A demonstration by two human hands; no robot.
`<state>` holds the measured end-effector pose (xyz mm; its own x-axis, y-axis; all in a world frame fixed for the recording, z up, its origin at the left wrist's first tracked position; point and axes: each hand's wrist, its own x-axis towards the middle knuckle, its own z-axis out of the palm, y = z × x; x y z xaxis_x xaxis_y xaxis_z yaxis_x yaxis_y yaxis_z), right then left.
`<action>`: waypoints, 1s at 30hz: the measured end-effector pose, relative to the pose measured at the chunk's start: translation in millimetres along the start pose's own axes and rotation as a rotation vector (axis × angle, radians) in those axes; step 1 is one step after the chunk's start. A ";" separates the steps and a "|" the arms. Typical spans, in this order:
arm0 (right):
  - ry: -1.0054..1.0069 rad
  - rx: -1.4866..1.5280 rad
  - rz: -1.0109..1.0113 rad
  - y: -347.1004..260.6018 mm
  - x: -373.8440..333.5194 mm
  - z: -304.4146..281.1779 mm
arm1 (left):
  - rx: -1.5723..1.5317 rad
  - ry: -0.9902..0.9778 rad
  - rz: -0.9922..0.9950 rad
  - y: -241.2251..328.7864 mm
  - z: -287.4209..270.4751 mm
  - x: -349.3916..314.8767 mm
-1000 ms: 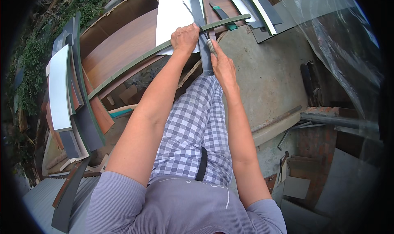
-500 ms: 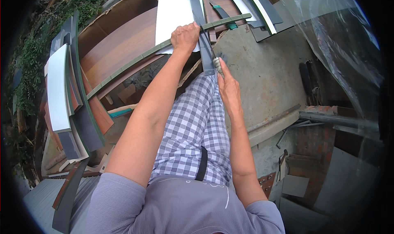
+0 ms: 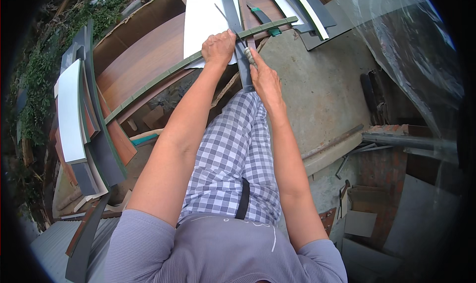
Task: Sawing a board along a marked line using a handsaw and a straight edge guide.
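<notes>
My left hand is closed round a long green strip with evenly spaced cross marks, pressing it down over the boards. In my right hand is a thin-bladed saw with a pale wrapped handle; its teeth are too small to make out. The narrow blade crosses the strip just right of my left fist and points to the far left. Under both lies a dark grey narrow board, its near end by my knees. A knife with a green and black handle rests beyond, near the strip's right end.
A brown wood-grain panel and a white panel lie beneath the strip. Stacked white and grey boards stand at the left and far right. Clear plastic sheeting hangs at right, above the concrete floor.
My right hand has pushed the saw away from me and to the left, so more blade shows beyond the strip. My left hand keeps its hold on the strip.
</notes>
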<state>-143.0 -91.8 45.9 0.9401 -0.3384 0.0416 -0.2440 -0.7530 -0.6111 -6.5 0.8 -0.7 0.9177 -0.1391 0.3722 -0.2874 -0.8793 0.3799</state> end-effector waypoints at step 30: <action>-0.034 -0.001 0.025 3.3 4.7 -6.2 | 0.000 -0.004 -0.008 -0.5 -0.5 0.8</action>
<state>-140.9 -99.3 48.9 0.9414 -0.3374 -0.0005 -0.2675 -0.7454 -0.6106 -5.7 1.3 -0.2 0.9210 -0.1332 0.3660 -0.2796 -0.8804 0.3831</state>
